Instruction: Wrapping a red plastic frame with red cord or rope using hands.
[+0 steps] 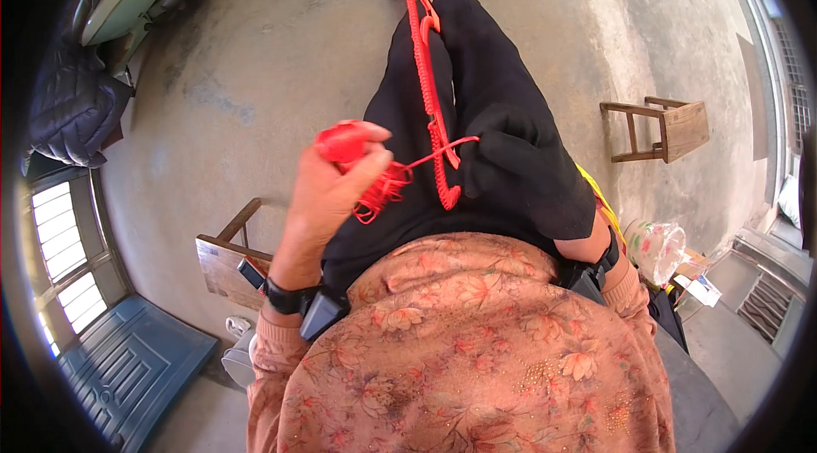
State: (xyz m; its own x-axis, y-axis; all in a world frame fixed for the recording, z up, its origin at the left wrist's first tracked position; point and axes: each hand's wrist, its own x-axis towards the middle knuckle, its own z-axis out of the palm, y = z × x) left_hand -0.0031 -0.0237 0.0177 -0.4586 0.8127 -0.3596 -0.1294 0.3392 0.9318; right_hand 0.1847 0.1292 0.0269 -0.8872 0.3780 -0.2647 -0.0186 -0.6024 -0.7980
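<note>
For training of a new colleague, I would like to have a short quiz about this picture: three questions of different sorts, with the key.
1. Multiple choice: which hand wears the black fabric glove? A: left; B: right; C: both.
2. True or false: the tangled bundle of thin red cord is held in the left hand.
3. Fill in: in the picture, the long red loop with a ridged edge shows in front of ____ fabric trousers.

Key: 1. B, the right hand. 2. True. 3. Black.
</note>
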